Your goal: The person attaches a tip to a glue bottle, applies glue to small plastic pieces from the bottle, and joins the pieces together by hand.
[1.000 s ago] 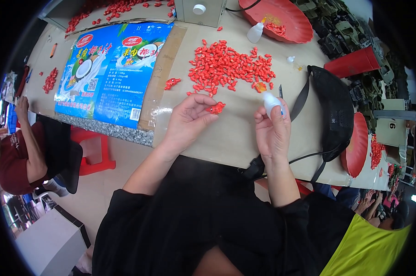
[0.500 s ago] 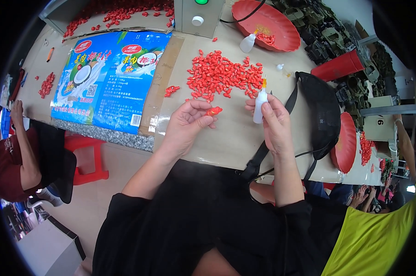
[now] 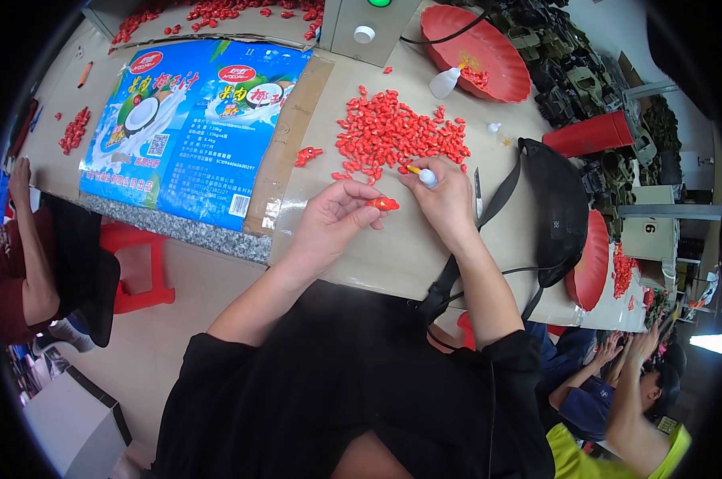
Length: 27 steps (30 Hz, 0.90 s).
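Likely light, stiff and perhaps slick, the small red piece (image 3: 386, 204) is above the counter (image 3: 393, 255), sensibly pinched near one end by the left fingers (image 3: 356, 219); the right fingers (image 3: 419, 191) grasp a white bottle (image 3: 429, 178), probably squeezable.

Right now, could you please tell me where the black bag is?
In the head view, the black bag is on the table, right of the right hand, below the red cylinder and beside the lower scalloped red dish.
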### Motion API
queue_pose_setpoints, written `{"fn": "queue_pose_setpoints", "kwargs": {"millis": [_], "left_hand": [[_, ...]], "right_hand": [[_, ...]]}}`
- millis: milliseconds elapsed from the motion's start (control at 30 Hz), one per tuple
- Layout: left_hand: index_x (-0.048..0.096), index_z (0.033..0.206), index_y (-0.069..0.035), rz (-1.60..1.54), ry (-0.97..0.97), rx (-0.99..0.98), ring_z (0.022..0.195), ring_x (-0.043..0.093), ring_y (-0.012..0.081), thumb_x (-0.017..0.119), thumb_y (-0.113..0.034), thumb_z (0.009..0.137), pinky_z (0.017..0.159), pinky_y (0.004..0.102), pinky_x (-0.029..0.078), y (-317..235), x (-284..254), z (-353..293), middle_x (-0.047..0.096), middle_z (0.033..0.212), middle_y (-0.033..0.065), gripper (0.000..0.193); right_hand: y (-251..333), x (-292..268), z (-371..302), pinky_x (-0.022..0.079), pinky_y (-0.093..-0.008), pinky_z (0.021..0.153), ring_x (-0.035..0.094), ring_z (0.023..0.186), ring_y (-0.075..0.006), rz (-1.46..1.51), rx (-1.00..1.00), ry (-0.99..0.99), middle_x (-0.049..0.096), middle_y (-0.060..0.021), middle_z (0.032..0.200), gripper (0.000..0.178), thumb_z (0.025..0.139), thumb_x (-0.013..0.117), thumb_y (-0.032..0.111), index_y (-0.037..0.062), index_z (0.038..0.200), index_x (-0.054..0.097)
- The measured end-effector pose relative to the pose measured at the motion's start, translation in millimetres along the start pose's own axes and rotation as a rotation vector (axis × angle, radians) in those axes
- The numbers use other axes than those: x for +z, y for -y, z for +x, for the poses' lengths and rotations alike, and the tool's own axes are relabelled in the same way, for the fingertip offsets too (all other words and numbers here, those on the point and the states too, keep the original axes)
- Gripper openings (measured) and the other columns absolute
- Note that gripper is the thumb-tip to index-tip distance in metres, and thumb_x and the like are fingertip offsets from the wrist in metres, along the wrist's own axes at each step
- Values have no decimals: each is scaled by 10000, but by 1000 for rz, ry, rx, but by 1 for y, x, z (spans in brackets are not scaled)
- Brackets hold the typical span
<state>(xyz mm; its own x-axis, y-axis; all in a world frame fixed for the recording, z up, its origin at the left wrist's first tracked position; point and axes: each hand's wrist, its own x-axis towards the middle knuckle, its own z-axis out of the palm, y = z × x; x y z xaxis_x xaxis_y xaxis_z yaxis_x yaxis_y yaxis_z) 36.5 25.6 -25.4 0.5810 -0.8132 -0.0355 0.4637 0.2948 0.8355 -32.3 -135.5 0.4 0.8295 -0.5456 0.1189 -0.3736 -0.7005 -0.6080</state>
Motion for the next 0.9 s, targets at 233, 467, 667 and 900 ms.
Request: {"fn": "queue_pose_setpoints", "kwargs": {"millis": [233,467,667,900], "left_hand": [[493,951,-12,14,3,-6,737,542,103,521,0,798,689,228,443,-1,2,0,574,854,60,156],[488,953,-7,47,28,-10,749,539,113,510,10,799,694,235,446,0,4,0,572,878,80,156],[494,953,6,55,27,1,760,534,104,511,9,799,698,224,441,-1,12,-1,546,873,57,155],[505,954,8,74,29,-18,773,531,96,508,1,804,707,218,438,7,13,-3,548,879,48,151]], "right_hand": [[-11,-7,0,436,-283,599,551,638,-193,240,16,46,572,-91,723,153,714,639,130,27,803,570],[-8,-24,-24,415,-243,534,517,585,-122,1254,384,250,571,-74,725,108,754,591,64,8,830,540],[-5,-26,-34,437,-266,541,525,588,-140,1441,463,286,570,-100,727,102,743,589,24,-11,829,546],[-3,-25,-42,461,-263,557,541,584,-146,1373,385,242,577,-129,751,128,738,592,-5,-33,852,541]]}}
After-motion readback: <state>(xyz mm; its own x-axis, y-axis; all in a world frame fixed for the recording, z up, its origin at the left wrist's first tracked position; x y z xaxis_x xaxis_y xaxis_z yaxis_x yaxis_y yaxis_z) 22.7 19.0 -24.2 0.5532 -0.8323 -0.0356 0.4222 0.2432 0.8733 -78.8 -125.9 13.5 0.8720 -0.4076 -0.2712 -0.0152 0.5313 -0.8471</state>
